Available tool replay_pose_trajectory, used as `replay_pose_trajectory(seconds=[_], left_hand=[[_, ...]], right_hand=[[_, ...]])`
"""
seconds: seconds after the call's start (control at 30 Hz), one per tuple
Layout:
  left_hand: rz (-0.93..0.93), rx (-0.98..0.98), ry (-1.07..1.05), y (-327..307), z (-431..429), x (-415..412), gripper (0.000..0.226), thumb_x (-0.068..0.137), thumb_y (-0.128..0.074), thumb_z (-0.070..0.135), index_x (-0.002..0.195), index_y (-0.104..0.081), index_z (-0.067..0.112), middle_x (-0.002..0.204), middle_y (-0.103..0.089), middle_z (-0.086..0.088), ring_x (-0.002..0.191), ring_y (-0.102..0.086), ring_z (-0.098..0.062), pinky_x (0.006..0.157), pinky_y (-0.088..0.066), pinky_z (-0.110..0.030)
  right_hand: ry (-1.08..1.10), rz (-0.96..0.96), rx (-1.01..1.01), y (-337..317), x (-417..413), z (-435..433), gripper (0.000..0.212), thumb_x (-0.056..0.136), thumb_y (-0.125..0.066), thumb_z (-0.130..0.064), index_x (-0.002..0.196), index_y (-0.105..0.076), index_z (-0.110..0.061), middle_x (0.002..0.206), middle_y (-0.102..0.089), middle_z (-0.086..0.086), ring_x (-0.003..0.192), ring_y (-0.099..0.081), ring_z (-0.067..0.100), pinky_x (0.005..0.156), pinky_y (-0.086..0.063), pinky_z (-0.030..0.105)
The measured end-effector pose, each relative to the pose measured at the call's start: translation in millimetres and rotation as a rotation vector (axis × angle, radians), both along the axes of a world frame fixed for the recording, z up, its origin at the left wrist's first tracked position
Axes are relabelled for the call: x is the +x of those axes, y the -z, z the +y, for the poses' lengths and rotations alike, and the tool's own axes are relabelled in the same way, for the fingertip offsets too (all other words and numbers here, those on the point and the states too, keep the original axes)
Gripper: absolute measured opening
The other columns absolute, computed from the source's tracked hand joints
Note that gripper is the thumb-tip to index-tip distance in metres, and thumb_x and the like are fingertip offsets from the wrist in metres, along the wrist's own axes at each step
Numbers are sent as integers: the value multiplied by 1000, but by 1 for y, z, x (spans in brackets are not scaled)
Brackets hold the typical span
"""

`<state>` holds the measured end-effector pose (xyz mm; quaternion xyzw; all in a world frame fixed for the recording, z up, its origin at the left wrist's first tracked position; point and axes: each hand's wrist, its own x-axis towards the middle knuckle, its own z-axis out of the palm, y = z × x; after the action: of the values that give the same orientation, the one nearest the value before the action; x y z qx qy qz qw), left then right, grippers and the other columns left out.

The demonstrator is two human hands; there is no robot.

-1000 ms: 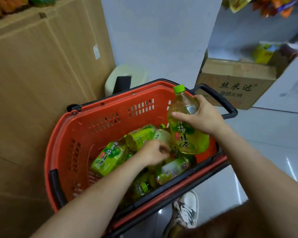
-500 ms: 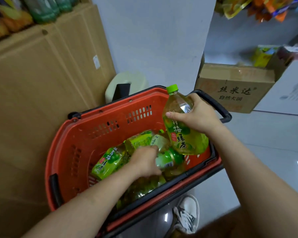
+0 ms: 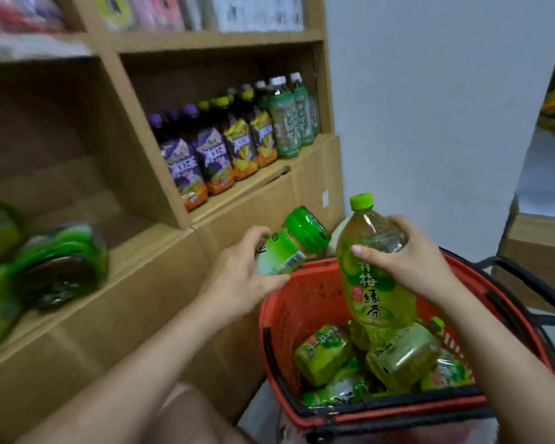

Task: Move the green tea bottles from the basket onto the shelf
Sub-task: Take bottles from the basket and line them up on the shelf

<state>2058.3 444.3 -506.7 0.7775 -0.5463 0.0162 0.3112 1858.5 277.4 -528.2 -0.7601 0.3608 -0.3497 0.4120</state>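
While each hand carries one bottle clear of the basket, neither bottle has reached the shelf yet. Right hand (image 3: 410, 261) wraps the shoulder of an upright green tea bottle (image 3: 378, 293), fingers curled round the clear plastic. Left hand (image 3: 237, 280) clasps a second bottle (image 3: 293, 243), tilted, far end aimed up toward the shelf; which end the palm covers I cannot tell. Both hang above the red basket (image 3: 297, 302): the right-hand bottle over its middle, the left-hand one over the rim nearest the shelf.

Progress, as I judge it: partly done. Off to the left of the left hand, a low shelf compartment (image 3: 148, 248) already has green-labelled bottles (image 3: 58, 264) lying in it, blurred, count unclear. Below the right hand a heap of bottles (image 3: 398, 357) lies in the basket, several at least. So two are in transit and a pile is left to go.

Materials:
- **Bottles:** thin clear plastic, shoulder looks faceted, pale yellow-green tea, glossy wrap label, lime screw cap (image 3: 361, 201).
- **Basket:** rigid moulded plastic, slotted walls, black rim and handle (image 3: 526, 278).
- **Shelf:** plain brown cardboard, matte, flat panels, square bays.

Above the left hand, an upper bay holds standing drink bottles (image 3: 225, 149) with purple, yellow and green labels.
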Motion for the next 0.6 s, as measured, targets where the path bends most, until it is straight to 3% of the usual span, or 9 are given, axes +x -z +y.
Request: replay_pose_trajectory(seconds=[0.07,0.17,0.23,0.4,0.5,0.6], left_hand=[[-37,-76,-50,-25,36,3,63,68,-79,40,121,-45,30,105,-64,0,97,-61,-22,83,-48,-36],[-206,-93,-167,-60,92,4,62,72,-72,49,124,-41,36,111,-64,2,98,-61,-21,80,-50,-39],[-341,-80,-270,-80,132,3,61,73,-67,53,126,-41,36,113,-62,5,98,-60,-21,78,-50,-39],[-592,42,-507,-105,232,-3,69,75,-74,44,135,-48,23,123,-60,0,111,-58,-23,84,-51,-37],[-653,132,-666,-108,292,-8,72,75,-73,44,137,-46,20,126,-60,-2,113,-58,-26,86,-50,-38],[-580,177,-896,-107,346,-1,73,80,-65,49,143,-32,31,129,-55,3,114,-56,-25,86,-49,-39]], right_hand=[[-34,-128,22,-13,16,21,70,51,-78,-59,111,-54,-31,100,-64,-13,96,-63,12,87,-50,33],[-133,-202,-2,-33,44,51,87,46,-80,-66,122,-51,-34,116,-63,-8,106,-61,14,95,-49,39],[-205,-254,-26,-50,68,72,86,45,-79,-68,120,-50,-39,116,-63,-7,106,-61,14,96,-50,42],[-395,-356,-39,-86,119,137,70,58,-83,-47,120,-51,-38,110,-63,-6,99,-60,12,90,-47,30],[-574,-395,19,-103,142,182,70,54,-83,-48,116,-53,-40,106,-64,-8,94,-62,10,87,-50,32],[-747,-423,35,-116,159,236,77,46,-78,-55,117,-52,-40,101,-63,-15,91,-62,4,83,-54,35]])
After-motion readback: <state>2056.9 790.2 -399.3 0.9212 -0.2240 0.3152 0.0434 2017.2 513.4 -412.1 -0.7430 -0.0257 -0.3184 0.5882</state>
